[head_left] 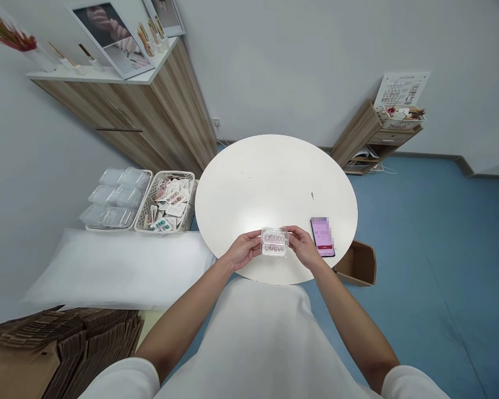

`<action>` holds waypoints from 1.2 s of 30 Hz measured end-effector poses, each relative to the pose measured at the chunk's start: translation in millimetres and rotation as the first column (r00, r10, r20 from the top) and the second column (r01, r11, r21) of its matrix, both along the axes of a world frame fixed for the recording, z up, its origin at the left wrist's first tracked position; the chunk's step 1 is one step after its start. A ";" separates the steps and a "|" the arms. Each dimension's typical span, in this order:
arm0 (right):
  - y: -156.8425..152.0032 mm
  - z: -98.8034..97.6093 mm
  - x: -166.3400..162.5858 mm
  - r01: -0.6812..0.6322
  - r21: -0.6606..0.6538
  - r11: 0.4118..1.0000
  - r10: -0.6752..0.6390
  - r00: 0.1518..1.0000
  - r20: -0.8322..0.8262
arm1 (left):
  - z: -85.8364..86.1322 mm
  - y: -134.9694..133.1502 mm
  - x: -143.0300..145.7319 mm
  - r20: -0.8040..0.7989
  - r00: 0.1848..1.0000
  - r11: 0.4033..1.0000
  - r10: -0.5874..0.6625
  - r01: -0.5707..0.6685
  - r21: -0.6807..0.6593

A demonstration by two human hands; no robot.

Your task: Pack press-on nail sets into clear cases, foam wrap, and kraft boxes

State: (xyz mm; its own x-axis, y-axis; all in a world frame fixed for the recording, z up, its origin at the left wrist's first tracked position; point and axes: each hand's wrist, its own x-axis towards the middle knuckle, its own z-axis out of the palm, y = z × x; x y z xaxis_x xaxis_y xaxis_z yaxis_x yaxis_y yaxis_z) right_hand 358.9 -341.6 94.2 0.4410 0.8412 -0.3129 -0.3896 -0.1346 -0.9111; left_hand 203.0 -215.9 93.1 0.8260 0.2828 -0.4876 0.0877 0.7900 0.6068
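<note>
Between my two hands, over the near part of the white round table [249,172], is a small clear plastic case [274,243] with two rows of press-on nails in it. The fingers of my left hand [245,249] pinch its left edge. On the opposite edge, my right hand [303,245] grips it with thumb and fingers. A phone [323,237] with a pink, partly blurred screen lies on the table just right of my right hand.
Left of the table, a white basket [187,221] holds nail packs and cards, beside a tray of clear plastic boxes [125,195]. White sheets [128,271] and folded cardboard [20,366] lie nearer. An open cardboard box [363,263] stands on the floor at right. Wooden cabinets [183,105] are behind.
</note>
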 end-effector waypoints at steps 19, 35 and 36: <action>-19.0 7.3 -20.9 -0.048 -0.162 0.986 0.043 0.999 -0.031 | 6.9 -8.1 -2.2 -0.059 0.997 0.984 0.052 -0.041 0.174; -18.1 -5.4 -12.0 0.089 -0.212 0.973 -0.083 0.996 0.038 | 3.1 -17.9 4.8 -0.220 0.964 0.827 -0.148 0.242 0.507; -16.6 -5.7 -10.9 0.087 -0.211 0.974 -0.079 0.996 0.043 | 2.8 -18.2 6.8 -0.223 0.966 0.827 -0.133 0.232 0.512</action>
State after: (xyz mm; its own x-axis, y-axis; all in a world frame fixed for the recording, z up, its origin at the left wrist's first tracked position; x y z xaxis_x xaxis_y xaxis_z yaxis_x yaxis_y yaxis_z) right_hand 348.0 -358.2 88.5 0.5200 0.7172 -0.4640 -0.3767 -0.2950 -0.8781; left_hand 209.8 -234.1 95.9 0.8065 0.3902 -0.4443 0.3391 0.3104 0.8881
